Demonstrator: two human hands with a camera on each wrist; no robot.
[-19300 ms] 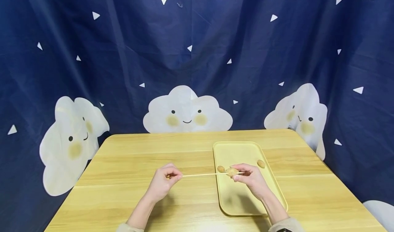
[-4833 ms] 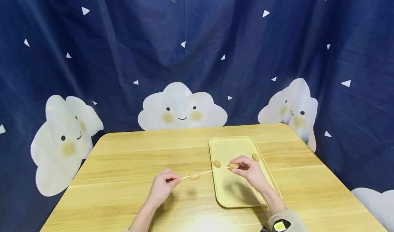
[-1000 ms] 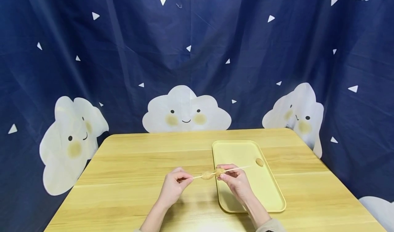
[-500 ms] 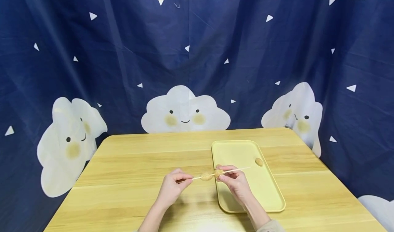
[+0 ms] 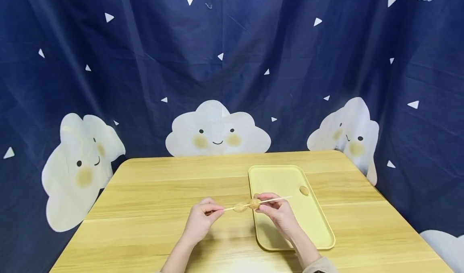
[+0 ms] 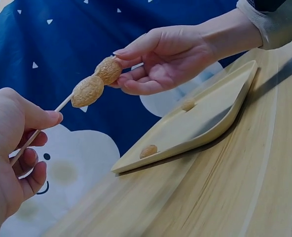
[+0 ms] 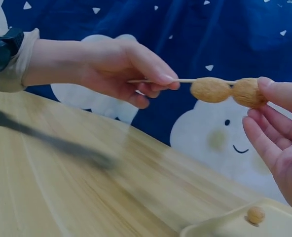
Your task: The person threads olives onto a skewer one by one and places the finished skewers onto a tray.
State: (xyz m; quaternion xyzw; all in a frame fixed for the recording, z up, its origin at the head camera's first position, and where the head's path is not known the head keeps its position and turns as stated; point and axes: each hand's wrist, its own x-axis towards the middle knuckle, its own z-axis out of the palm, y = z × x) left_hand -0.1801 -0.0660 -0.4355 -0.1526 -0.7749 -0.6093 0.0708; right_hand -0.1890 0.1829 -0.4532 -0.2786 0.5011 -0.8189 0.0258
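Observation:
My left hand [image 5: 201, 220] pinches a thin wooden skewer [image 5: 229, 209] near its left end. Two light-brown, wrinkled oval balls are threaded on it, side by side. The left ball [image 6: 88, 91] is not touched by fingers. Thumb and fingers of my right hand [image 5: 280, 216] grip the right ball [image 7: 248, 93], and the bare end of the stick passes over that hand. In the left wrist view the two balls meet end to end, above the table. Another such ball [image 5: 304, 190] lies at the right side of the yellow tray [image 5: 290, 238].
One more loose ball [image 6: 148, 151] lies on the tray near its edge, mostly hidden behind my right fingers in the head view. The tray rests on the right half of the wooden table [image 5: 152, 200]. A dark blue curtain [image 5: 232, 79] hangs behind.
Several seconds ago the second ball was at the skewer's right tip; now it is threaded and next to the first. Over the last second both hands have barely moved, drifting slightly left.

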